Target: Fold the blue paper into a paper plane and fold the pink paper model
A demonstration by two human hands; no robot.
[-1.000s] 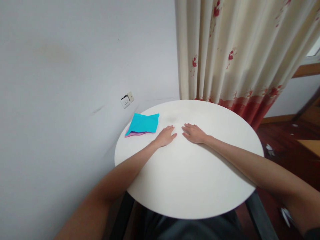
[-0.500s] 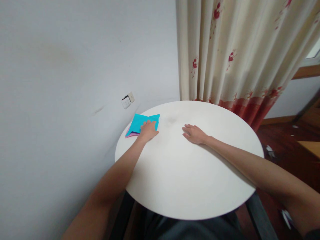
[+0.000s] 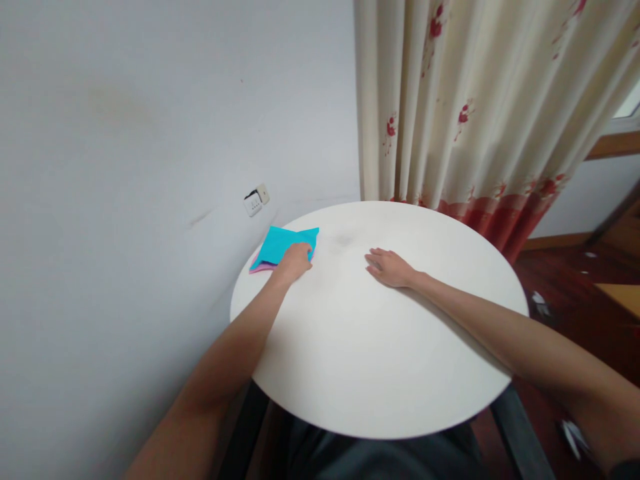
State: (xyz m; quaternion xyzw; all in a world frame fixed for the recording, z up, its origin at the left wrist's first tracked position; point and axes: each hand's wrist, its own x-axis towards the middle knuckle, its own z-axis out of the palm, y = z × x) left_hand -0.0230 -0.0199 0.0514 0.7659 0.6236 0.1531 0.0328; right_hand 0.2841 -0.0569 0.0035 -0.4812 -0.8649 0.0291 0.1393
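Standing behind all: a plain grey-white wall filled the left and far side of the view.
Curtain: a cream pleated curtain with red flower print and a red hem hung at the far right, its hem reaching down behind the table's far edge.
Table: a round white table took up the middle; its top served as the only holder of things, and it carried just the paper stack and the two hands.
Floor: a dark reddish wooden floor showed to the right of the table.
Paper: a small stack of square paper sheets, turquoise on top with pink and lilac edges peeking out beneath, lay flat at the table's far left edge, close to the wall.
Left hand: the left hand rested on the near right corner of the stack, fingers curled down onto the turquoise sheet; whether it pinched the sheet or merely pressed on it could not be told.
Right hand: the right hand lay flat and empty, palm down on the bare tabletop, well apart from the paper.
Socket: a small white wall socket sat on the wall just above the stack.
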